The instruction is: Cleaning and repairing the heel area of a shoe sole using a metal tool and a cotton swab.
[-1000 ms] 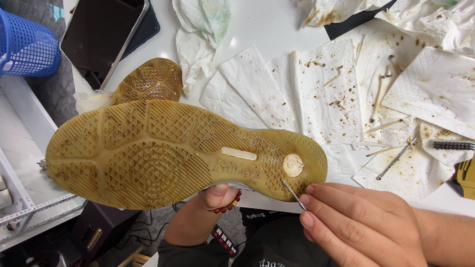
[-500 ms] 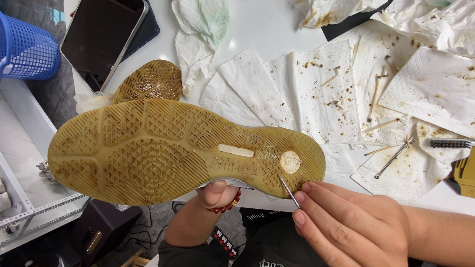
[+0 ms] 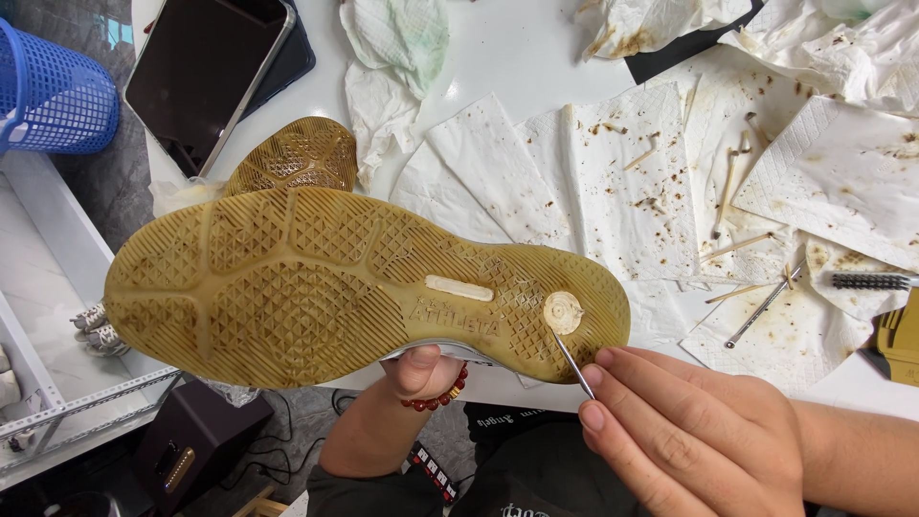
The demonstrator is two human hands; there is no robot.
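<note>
I hold a shoe [image 3: 316, 287] sole-up in front of me; its yellowed, dirty rubber sole faces the camera. My left hand [image 3: 421, 369], with a red bead bracelet at the wrist, grips the shoe from underneath at its near edge. My right hand [image 3: 689, 431] pinches a thin metal pick [image 3: 571, 364] whose tip rests in the tread just below the round pale disc [image 3: 563, 312] at the heel. A second shoe's sole [image 3: 297, 158] peeks out behind the first.
Stained paper tissues [image 3: 613, 182] cover the white table, strewn with dirt crumbs and used wooden sticks [image 3: 728, 191]. A metal tool [image 3: 761, 308] and a small wire brush [image 3: 876, 280] lie at the right. A dark tablet [image 3: 215, 67] and blue basket [image 3: 53, 91] sit at the top left.
The shoe has shifted slightly left and lower in my view. My right hand has edged left with the pick, still working at the heel tread near the disc.
</note>
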